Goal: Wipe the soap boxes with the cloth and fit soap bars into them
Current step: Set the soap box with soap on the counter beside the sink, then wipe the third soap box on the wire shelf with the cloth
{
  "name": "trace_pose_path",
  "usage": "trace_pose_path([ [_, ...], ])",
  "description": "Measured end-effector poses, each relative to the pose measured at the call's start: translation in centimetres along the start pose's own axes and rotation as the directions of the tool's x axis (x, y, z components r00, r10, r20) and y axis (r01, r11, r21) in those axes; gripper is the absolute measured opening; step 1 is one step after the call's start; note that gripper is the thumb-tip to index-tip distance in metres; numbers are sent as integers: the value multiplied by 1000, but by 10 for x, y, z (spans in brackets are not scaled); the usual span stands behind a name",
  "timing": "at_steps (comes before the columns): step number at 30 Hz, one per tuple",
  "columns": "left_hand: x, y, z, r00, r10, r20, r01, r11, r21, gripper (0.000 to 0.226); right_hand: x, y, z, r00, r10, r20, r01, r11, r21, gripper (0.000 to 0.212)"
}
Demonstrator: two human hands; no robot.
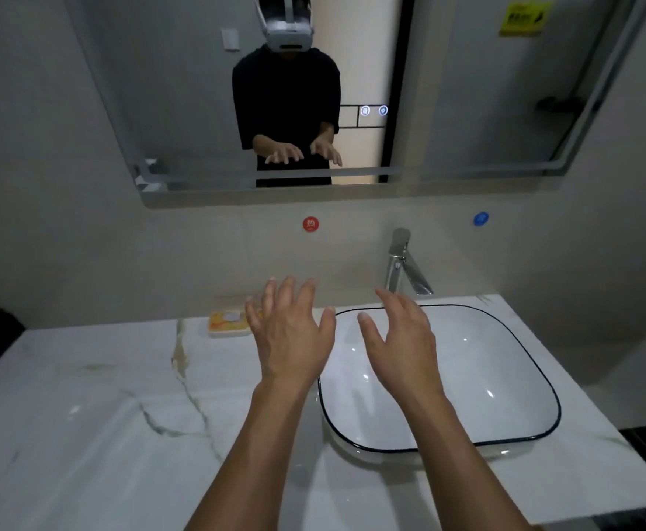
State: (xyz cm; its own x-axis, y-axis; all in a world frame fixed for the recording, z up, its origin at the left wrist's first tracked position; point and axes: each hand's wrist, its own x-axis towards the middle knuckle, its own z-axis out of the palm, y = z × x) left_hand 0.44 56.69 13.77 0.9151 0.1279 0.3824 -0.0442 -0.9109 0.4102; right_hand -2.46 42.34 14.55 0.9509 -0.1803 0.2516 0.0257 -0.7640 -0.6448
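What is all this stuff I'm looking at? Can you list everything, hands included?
Counter: one, white marble with grey veins, runs across the foreground.
Basin: one, white with a dark rim, sits on the counter at right.
Tap: one, chrome, behind the basin.
Soap: one, yellow-orange pack, at the back of the counter, partly behind the left hand.
Mirror: one, on the wall above, reflects the person.
Red sticker: one, on the wall left of the tap.
Blue sticker: one, on the wall right of the tap.
Left hand: bare, fingers spread, holds nothing.
Right hand: bare, open above the basin, holds nothing.
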Motion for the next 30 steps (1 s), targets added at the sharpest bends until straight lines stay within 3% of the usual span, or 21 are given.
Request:
trace_pose_path([
  [7,-20,67,5,974,223,50,-212,964,-160,49,-31,36,-56,972,137,-192,-153,986,-70,51],
  [13,-37,121,17,885,453,104,-406,863,-299,50,-72,66,-98,876,326,-355,-380,921,-92,51],
  [22,-107,185,32,666,725,176,-579,651,-491,51,-164,90,-137,637,523,-566,-666,744,-63,51],
  [30,-179,238,42,446,877,179,-656,457,-601,54,-233,115,-171,454,604,-655,-785,619,26,55],
])
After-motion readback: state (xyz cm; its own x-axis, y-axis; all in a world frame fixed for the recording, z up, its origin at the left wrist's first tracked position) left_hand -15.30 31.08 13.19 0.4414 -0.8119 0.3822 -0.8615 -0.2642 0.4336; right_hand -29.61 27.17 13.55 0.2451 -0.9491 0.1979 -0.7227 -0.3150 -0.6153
